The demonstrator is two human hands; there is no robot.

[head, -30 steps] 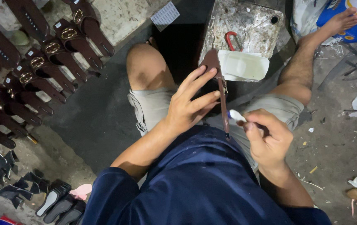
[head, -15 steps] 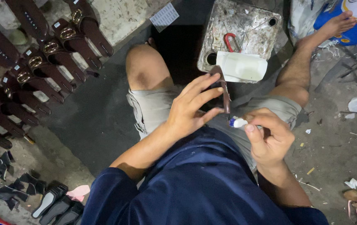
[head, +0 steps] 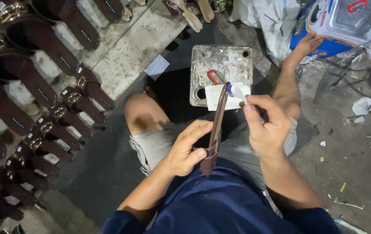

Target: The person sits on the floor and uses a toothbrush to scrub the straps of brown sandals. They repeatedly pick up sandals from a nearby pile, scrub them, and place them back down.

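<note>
On my left the floor carries rows of brown sandals (head: 42, 104) with gold buckles; those along the frame's edge are cut off. Moving in, my left hand (head: 185, 149) has its grip closed on the lower end of a brown sandal sole (head: 216, 125), thumb on its near side and fingers curled behind it. I see the sole edge-on, standing over my lap, its long axis running from my body up and away, tilted slightly right, with its far tip pointing at a battered metal can (head: 222, 65) between my knees. The sole's faces are turned from me, so I cannot make them out. A white sheet (head: 213, 97) lies on the can, partly behind the sole. Right of that, my right hand (head: 265, 125) is pinched shut on a small brush (head: 237, 92) with a white tip, which meets the sole's top end; its handle is mostly hidden in my fingers. Farther right, a blue box (head: 319, 41) is half hidden.
</note>
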